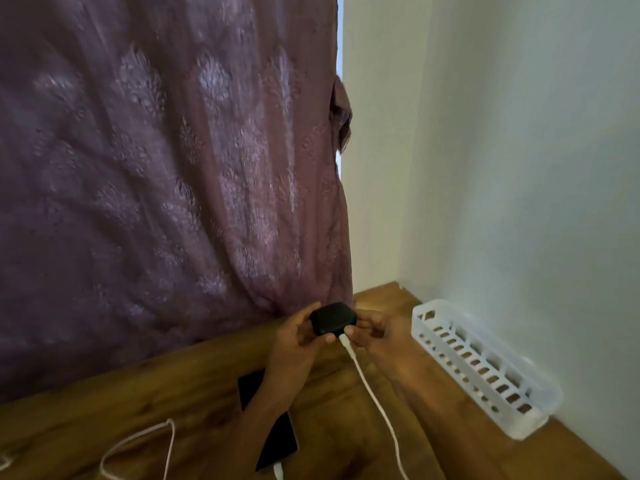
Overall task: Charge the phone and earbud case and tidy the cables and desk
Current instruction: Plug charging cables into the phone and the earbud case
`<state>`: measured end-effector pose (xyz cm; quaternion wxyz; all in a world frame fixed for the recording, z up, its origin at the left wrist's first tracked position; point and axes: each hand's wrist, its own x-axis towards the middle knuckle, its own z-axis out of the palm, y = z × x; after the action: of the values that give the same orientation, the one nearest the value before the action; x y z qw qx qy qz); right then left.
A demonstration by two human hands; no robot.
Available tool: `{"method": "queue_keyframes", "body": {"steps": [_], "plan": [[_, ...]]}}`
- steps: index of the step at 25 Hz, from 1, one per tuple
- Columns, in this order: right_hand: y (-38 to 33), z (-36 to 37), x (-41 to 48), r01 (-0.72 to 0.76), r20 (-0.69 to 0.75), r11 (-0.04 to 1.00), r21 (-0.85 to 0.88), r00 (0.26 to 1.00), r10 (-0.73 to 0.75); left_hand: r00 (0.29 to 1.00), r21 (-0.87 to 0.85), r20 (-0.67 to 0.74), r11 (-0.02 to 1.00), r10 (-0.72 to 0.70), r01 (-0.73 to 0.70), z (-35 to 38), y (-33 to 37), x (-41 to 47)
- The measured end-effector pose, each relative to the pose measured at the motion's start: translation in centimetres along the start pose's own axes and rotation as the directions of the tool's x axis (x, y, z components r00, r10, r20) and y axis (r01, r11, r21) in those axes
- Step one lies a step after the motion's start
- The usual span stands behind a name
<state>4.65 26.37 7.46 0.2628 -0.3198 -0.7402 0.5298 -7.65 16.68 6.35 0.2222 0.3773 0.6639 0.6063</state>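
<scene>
Btm edge cuts off the phone (278,441) plug at 6 o'clock; phone's middle hidden under left forearm (266,407). On earbud case (332,318), port blurred & partly covered by right grip (374,336) fingertips: can't tell if white cable (377,407) is seated. At 7 o'clock pink cable (138,441) runs out of frame.

Black earbud case (333,318) at plug of white cable (381,410)

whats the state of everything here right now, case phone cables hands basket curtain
earbud case: lid shut, held above the desk
left hand: grips the case
right hand: pinches the white plug at the case's edge; cannot tell if seated
phone: flat, screen dark
phone cable: plug at the phone's near end
basket: upright by the wall, looks empty
curtain: drawn
</scene>
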Motion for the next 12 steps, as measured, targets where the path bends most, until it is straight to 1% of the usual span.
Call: {"method": "queue_keyframes", "body": {"steps": [2, 4, 5, 6, 9, 12], "plan": [[2.5, 1.3, -0.3, -0.062, 0.025, 0.998, 0.018, 0.998, 0.061, 0.998, 0.097, -0.025, 0.994, -0.055, 0.057, 0.1, -3.1, -0.6], [5.9, 2.8, -0.6, -0.106, 0.02, 0.994, 0.03, 0.994, 0.105, 0.99, 0.197, -0.019, 0.97, -0.141, 0.142, 0.4, -6.6, -1.5], [7.2, 3.4, -0.7, -0.123, 0.006, 0.992, 0.018, 0.992, 0.123, 0.988, 0.248, -0.019, 0.956, -0.155, 0.155, 0.5, -7.9, -1.9], [8.3, 4.1, -0.8, -0.144, -0.011, 0.989, -0.018, 0.989, 0.144, 0.986, 0.314, -0.02, 0.935, -0.165, 0.163, 0.7, -9.2, -2.2], [11.8, 5.7, -0.5, -0.209, -0.003, 0.966, -0.153, 0.978, 0.211, 0.982, 0.535, -0.024, 0.827, -0.189, 0.173, 1.4, -12.0, -2.8], [15.1, 6.8, 0.2, -0.207, -0.006, 0.928, -0.309, 0.976, 0.216, 0.977, 0.621, -0.003, 0.766, -0.212, 0.168, 1.5, -13.9, -2.8]]}}
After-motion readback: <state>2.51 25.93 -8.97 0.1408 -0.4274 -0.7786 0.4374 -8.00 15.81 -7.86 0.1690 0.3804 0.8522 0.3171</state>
